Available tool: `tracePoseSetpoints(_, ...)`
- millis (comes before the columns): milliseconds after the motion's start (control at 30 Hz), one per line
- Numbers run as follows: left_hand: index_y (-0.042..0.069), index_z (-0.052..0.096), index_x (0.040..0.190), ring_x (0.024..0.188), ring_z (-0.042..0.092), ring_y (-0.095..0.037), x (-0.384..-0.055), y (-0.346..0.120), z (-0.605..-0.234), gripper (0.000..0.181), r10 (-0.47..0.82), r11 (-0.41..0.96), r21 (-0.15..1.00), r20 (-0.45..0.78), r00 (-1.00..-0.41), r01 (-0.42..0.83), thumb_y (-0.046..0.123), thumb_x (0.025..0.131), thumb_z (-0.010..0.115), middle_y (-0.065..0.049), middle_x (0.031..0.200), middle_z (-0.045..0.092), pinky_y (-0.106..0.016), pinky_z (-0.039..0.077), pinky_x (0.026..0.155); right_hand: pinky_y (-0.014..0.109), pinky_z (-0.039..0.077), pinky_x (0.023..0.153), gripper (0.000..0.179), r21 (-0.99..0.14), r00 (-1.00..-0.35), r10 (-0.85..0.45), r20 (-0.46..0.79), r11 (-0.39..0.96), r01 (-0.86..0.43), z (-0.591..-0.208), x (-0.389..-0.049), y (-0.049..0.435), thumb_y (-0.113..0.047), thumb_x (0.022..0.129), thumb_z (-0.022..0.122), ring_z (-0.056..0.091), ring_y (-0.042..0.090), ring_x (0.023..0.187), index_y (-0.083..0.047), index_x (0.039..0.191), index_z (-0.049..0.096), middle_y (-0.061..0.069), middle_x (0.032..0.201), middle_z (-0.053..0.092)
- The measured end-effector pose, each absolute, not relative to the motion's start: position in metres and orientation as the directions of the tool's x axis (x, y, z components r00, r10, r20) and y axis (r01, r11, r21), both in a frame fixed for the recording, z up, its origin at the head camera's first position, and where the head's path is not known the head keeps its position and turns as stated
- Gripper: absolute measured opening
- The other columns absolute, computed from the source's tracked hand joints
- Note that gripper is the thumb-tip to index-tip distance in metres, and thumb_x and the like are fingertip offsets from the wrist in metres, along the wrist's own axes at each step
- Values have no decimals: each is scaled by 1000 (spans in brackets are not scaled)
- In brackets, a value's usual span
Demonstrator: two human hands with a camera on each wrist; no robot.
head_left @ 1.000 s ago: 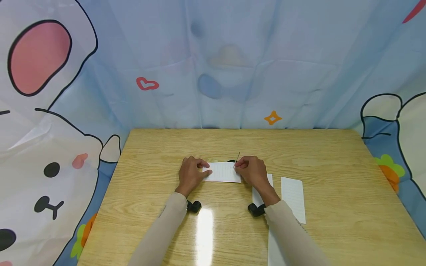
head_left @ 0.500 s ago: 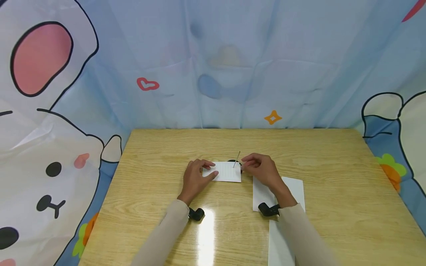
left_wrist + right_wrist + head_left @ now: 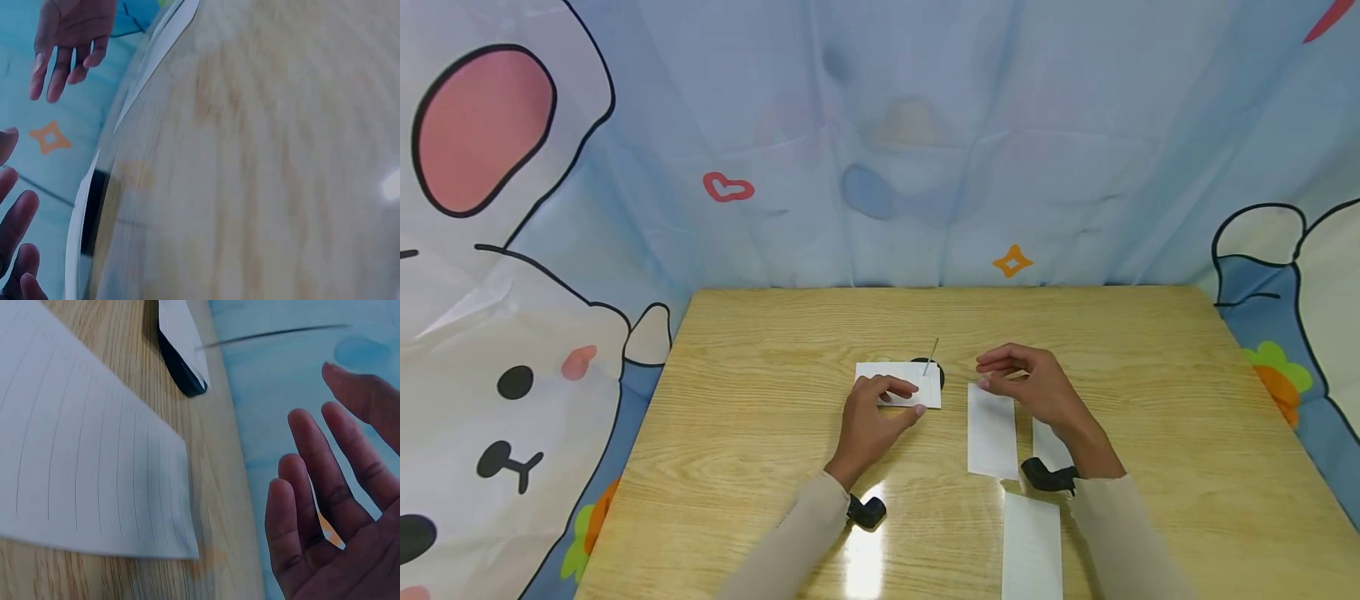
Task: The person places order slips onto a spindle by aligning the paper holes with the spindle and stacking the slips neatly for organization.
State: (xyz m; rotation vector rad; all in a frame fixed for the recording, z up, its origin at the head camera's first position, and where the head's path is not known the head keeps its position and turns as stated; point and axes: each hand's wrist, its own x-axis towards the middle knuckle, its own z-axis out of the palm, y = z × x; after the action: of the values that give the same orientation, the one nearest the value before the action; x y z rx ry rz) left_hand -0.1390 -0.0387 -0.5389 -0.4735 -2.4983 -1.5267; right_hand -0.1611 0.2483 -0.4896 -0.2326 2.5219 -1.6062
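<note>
A small lined sheet of white paper (image 3: 932,393) lies on a black round object (image 3: 941,374), mostly hidden beneath it. From the paper's right part a thin, needle-like stick (image 3: 931,357) juts up at a slant; the right wrist view also has this stick (image 3: 275,334). My left hand (image 3: 874,421) hovers around the paper's front edge, fingers and thumb apart and holding nothing. To the right, my right hand (image 3: 1037,385) is lifted near the top of another white paper strip (image 3: 992,437), its fingers loosely extended and holding nothing.
A further white paper (image 3: 1032,546) lies near the table's front, and one more sheet (image 3: 1051,446) is partly behind the right wrist. The wooden table (image 3: 760,417) ends at a blue printed cloth (image 3: 880,150). Each wrist wears a black camera.
My right hand has let go of the thin stick and moved right. My left hand has come off the paper's left end, shifting right and nearer. The stick stays up at a slant.
</note>
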Motion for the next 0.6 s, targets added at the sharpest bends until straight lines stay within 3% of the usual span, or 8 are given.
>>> tracePoseSetpoints(267,18,80,108,94,60,-26,-123,-14,-540,27,240,354,862,292,-926,364,22,85,92,5,104,78,-37,54,86,27,57,87,35,-867,-974,-225,-39,493,-79,-496,-159,267,-24,95,83,65,20,107,-7,124,74,15,126,74)
tracePoseSetpoints(500,23,80,106,92,61,-19,-113,4,-545,27,285,384,845,274,-919,371,24,83,93,9,98,79,-28,55,84,28,53,84,34,-811,-980,-174,-97,584,-23,-506,-161,273,-23,90,88,62,25,105,-12,120,77,11,122,75)
tracePoseSetpoints(600,25,79,104,91,61,-16,-110,10,-550,26,309,390,836,276,-910,386,26,82,94,11,97,80,-25,54,83,24,53,84,32,-806,-981,-170,-92,592,-27,-510,-161,273,-18,89,88,67,28,106,-10,118,78,12,120,76)
